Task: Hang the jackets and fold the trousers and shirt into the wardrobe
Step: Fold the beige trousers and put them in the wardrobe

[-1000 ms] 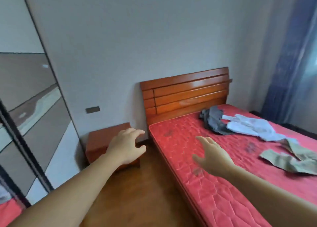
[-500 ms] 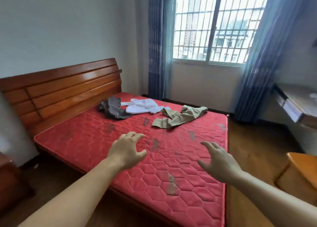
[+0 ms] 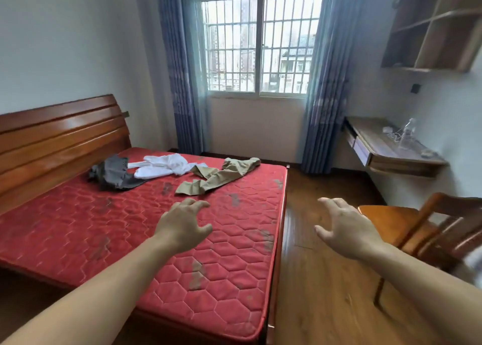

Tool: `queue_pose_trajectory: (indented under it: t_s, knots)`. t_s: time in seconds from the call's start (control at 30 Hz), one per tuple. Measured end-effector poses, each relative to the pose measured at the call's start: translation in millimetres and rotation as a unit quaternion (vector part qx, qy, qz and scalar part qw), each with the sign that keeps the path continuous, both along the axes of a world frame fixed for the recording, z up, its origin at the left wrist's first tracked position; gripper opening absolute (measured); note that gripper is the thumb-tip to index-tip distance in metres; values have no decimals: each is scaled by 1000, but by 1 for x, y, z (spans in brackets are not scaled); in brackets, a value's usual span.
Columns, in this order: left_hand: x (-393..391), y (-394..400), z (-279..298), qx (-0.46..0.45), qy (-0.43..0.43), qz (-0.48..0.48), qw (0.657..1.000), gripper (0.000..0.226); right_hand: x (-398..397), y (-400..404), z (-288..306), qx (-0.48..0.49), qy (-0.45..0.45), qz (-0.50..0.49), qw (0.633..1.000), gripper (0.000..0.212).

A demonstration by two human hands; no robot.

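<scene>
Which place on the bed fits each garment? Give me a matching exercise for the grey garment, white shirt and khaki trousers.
Things:
1. grey garment
2. white shirt
3. khaki trousers

Places:
A. between the other two
B. nearest the headboard
C. nearest the foot edge of the mattress

Pairs: 1-B, 2-A, 3-C

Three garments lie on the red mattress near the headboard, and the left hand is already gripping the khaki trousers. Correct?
Not quite. In the head view the left hand hovers open, short of the khaki trousers, holding nothing. The three garments on the red mattress stand.
</scene>
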State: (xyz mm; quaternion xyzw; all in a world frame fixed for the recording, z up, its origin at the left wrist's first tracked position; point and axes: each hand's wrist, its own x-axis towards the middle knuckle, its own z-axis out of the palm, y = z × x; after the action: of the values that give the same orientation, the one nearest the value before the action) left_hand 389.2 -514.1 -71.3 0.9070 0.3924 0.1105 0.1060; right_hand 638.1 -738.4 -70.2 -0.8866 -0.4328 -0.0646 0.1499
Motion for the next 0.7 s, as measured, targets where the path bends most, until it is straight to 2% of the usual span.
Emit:
queue_pose_trajectory:
  t_s: [0.13,0.27,0.43,0.7]
  knots:
    - [87,-56,0,-5,-2,-20,1000,60,67,-47,0,-7,9,-7,1000,68]
    - [153,-81,4,-2,16,-40,999,61,125,-55,1,-17,39,7,999,69]
    - [222,-67,2,2,29,-22,999,61,195,-18,-5,2,49,43,998,68]
    - [374,10,-41,-36,18,24,999,62,350,89,-40,-5,69,99,993,70]
